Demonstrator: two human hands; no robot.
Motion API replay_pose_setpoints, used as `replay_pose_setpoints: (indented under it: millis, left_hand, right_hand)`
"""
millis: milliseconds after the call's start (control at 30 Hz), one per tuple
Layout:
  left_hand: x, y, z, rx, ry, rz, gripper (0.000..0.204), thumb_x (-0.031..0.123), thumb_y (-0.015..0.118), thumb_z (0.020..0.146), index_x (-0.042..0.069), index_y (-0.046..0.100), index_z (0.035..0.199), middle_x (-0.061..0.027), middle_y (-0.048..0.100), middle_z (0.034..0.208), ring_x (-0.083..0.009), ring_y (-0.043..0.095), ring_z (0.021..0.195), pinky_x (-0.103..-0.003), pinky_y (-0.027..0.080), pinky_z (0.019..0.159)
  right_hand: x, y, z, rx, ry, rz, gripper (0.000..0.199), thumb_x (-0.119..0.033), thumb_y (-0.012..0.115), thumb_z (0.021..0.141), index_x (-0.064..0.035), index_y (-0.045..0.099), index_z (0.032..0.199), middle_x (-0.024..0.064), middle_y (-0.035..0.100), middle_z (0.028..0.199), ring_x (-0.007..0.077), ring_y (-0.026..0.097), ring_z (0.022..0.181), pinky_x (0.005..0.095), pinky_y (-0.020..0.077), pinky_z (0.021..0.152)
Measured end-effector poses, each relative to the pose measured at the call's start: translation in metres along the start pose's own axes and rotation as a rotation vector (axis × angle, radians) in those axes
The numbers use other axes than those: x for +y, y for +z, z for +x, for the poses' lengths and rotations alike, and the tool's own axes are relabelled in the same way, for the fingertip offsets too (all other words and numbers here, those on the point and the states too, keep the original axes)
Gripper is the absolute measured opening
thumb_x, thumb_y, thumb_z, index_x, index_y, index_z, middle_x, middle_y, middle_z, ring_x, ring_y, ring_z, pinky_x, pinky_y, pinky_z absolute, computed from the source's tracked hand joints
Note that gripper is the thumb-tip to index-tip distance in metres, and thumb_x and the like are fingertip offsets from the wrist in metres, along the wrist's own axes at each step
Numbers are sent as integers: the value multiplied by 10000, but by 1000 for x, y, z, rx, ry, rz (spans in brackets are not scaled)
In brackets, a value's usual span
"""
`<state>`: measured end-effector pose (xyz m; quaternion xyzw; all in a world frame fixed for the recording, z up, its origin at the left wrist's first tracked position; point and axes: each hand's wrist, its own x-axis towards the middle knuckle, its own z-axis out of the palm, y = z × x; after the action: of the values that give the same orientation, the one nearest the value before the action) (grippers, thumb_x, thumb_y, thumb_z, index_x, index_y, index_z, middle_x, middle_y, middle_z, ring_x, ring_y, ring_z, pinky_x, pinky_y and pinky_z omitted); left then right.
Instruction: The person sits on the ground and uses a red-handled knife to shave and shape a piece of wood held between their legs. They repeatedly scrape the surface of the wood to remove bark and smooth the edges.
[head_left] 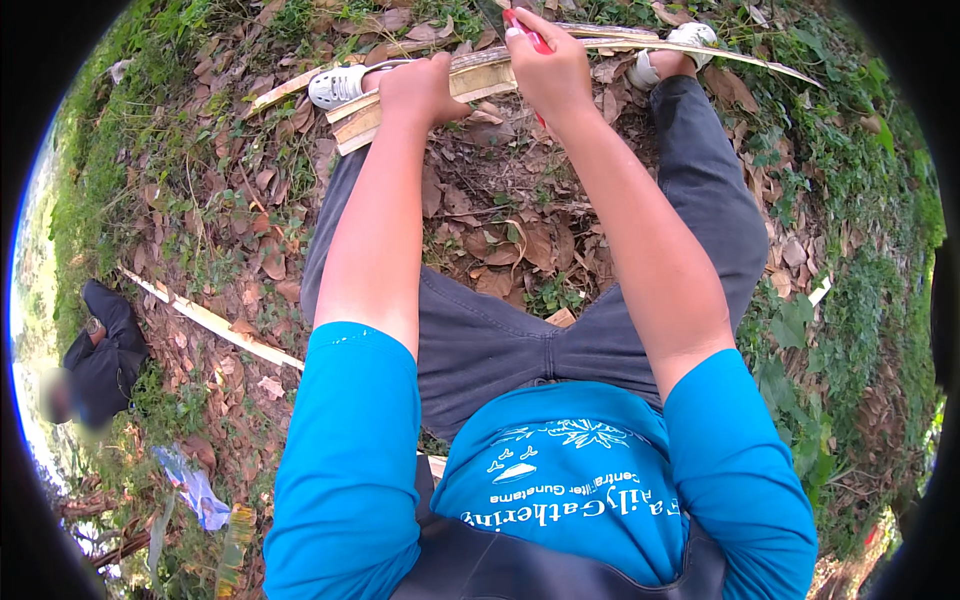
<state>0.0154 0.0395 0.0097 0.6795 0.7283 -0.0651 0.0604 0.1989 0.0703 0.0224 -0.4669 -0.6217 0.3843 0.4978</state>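
Pale split pieces that look like bamboo or wood (488,80) lie across between my feet at the top of the view. My left hand (424,88) is closed over these pieces, its thumb pointing right and its fingertips hidden on the far side. In my right hand (552,72) is a knife by its red handle (536,38). Its dark blade (492,12) runs up to the view's top edge, so the tip is cut off. A long thin strip (725,57) curves off to the right, past my right foot.
White clogs (338,88) are on my feet, at either side of the pieces. Dry leaves (540,245) and green plants (835,300) cover the ground. Another long strip (215,322) lies at left. Beyond it sits a person in dark clothes (112,350), near a crumpled plastic bag (195,490).
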Motion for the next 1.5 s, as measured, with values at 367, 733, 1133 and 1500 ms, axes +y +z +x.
replay_pose_setpoints:
  millis: [367, 733, 1133, 1500]
  left_hand:
    - [-30, 6, 31, -141, 50, -3, 889, 564, 820, 655, 178, 651, 1438, -154, 771, 1230, -333, 743, 1121, -473, 601, 979]
    - [-24, -3, 36, -150, 30, -16, 873, 585, 813, 647, 169, 677, 1403, -181, 784, 1159, -352, 755, 1084, -471, 607, 966]
    - [2, 4, -14, 73, 58, 28, 970, 571, 904, 621, 92, 606, 1410, -180, 742, 1175, -350, 710, 1106, -468, 546, 979]
    - [-6, -11, -10, -141, 95, 123, 1063, 666, 920, 574, 41, 539, 1344, -169, 667, 1291, -346, 617, 1263, -465, 496, 1067]
  right_hand:
    - [-77, -120, -157, -189, 152, 109, 467, -76, 630, 1050, 13, 579, 1506, 182, 681, 1417, 193, 639, 1284, 306, 468, 1099]
    - [-58, -70, -82, -146, 155, 230, 433, -60, 648, 1008, 47, 633, 1427, 193, 726, 1310, 188, 696, 1161, 308, 520, 1033]
    - [-35, -40, -56, -136, 127, 216, 437, -92, 636, 1003, 17, 647, 1426, 198, 726, 1328, 240, 691, 1233, 333, 500, 1077]
    - [-21, -86, -99, -107, 173, 362, 442, -40, 604, 1020, 21, 618, 1458, 165, 710, 1364, 192, 654, 1262, 305, 468, 1097]
